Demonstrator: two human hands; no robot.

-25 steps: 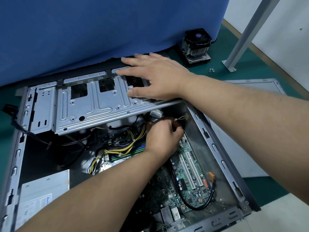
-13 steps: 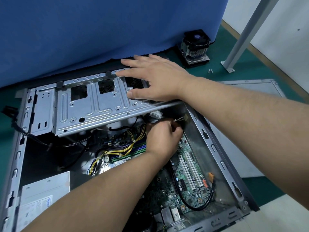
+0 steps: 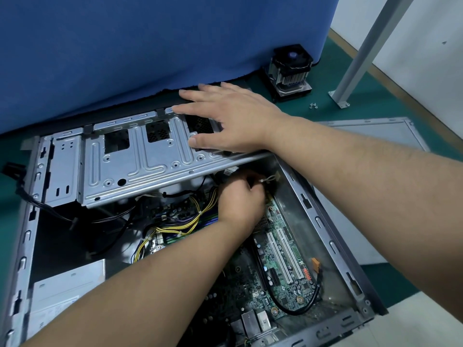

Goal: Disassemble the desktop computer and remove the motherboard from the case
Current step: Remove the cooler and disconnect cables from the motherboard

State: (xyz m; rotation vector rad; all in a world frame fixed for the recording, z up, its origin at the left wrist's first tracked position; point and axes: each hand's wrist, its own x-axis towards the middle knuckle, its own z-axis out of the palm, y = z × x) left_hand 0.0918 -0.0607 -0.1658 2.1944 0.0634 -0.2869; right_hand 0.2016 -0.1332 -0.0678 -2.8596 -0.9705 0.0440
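Green motherboard (image 3: 280, 266) lay flat on the floor of the open grey sheet-metal case (image 3: 333, 236), long axis running near-to-far, white slots and a looped black cable at the near end. Left hand (image 3: 240, 199) reached in at the board's far corner under the ribbed steel drive cage (image 3: 130, 169), fingers curled, apparently pinching a small white-wired connector (image 3: 271, 178) just right of the fingertips; exact grip hidden. Right hand (image 3: 233, 118) farther off, fingers released and flat on the cage; finned cooler (image 3: 290, 71) on the green bench (image 3: 375, 93).
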